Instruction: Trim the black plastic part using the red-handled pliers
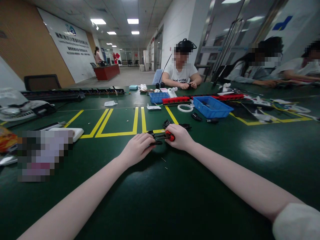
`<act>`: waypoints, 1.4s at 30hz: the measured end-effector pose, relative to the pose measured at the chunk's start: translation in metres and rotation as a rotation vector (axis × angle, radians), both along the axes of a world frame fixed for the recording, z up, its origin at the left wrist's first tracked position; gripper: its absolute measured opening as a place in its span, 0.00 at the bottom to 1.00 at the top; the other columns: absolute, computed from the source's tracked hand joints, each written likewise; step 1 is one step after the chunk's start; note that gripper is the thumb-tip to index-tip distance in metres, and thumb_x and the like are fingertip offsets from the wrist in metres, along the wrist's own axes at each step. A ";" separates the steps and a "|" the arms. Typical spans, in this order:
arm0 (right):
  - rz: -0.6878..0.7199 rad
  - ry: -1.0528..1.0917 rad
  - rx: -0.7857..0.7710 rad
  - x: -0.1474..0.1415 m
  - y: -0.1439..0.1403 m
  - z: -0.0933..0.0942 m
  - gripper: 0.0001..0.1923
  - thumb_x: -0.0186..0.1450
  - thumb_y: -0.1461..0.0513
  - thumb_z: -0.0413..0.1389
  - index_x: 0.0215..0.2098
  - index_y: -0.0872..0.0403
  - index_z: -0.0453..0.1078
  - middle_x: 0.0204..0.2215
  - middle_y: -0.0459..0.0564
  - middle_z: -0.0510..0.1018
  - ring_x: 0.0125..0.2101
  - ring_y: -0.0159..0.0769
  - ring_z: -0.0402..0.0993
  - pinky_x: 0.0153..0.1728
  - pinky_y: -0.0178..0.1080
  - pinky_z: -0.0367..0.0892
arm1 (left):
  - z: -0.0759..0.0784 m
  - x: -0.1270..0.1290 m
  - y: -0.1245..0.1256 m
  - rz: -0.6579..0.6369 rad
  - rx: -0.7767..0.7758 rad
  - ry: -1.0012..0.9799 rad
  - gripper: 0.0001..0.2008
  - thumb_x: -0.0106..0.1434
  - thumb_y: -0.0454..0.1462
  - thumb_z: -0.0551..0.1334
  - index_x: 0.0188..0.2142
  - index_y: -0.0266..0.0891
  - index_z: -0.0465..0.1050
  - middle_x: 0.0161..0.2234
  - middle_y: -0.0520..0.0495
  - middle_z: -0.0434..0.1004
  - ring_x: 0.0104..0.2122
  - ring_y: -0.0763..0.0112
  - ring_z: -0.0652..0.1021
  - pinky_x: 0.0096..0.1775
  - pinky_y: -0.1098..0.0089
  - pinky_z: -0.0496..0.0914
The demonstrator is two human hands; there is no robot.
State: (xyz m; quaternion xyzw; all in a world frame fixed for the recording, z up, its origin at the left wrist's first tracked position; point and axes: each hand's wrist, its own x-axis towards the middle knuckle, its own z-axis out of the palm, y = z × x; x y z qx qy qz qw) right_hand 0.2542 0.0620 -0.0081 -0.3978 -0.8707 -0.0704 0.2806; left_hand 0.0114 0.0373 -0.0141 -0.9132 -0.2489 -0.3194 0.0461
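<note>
Both my hands meet at the middle of a dark green table [160, 193]. My left hand [137, 149] is closed over a small black part [156, 142] lying on the table. My right hand [179, 137] grips a tool with a red handle [170, 135] whose dark shaft [160, 136] points left toward the black part. More small black pieces [167, 124] lie just beyond my hands, near the yellow tape lines [135, 120].
A blue bin [211, 106], a white ring [185, 107], red strips [176, 99] and a smaller blue tray [157, 97] sit farther back. One person sits opposite, others at the right. A white tablet [75, 132] and black trays [75, 93] lie left.
</note>
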 end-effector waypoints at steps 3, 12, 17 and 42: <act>0.007 -0.011 0.004 0.001 0.000 0.000 0.08 0.53 0.63 0.56 0.31 0.52 0.63 0.31 0.51 0.71 0.34 0.40 0.66 0.35 0.40 0.61 | 0.001 0.000 -0.001 -0.008 0.009 -0.008 0.06 0.68 0.37 0.54 0.42 0.39 0.66 0.41 0.45 0.72 0.41 0.66 0.74 0.42 0.65 0.69; 0.052 -0.049 -0.022 0.004 0.004 0.001 0.09 0.53 0.62 0.57 0.32 0.53 0.64 0.32 0.51 0.72 0.35 0.41 0.67 0.37 0.41 0.61 | 0.002 0.000 -0.002 -0.040 0.001 -0.008 0.08 0.68 0.36 0.55 0.46 0.38 0.66 0.42 0.44 0.73 0.42 0.66 0.74 0.44 0.63 0.71; 0.016 -0.015 -0.015 0.004 0.004 0.001 0.07 0.54 0.63 0.56 0.31 0.52 0.64 0.31 0.51 0.72 0.34 0.41 0.66 0.36 0.41 0.61 | 0.002 -0.001 -0.001 -0.043 0.022 0.031 0.11 0.68 0.36 0.55 0.50 0.39 0.66 0.44 0.44 0.74 0.44 0.65 0.75 0.45 0.61 0.71; 0.028 -0.092 -0.044 0.003 0.002 0.001 0.07 0.55 0.61 0.56 0.28 0.52 0.61 0.28 0.50 0.71 0.31 0.39 0.65 0.34 0.39 0.60 | 0.004 0.001 -0.003 -0.089 -0.074 -0.152 0.04 0.68 0.35 0.55 0.41 0.39 0.67 0.40 0.44 0.71 0.41 0.67 0.74 0.43 0.63 0.73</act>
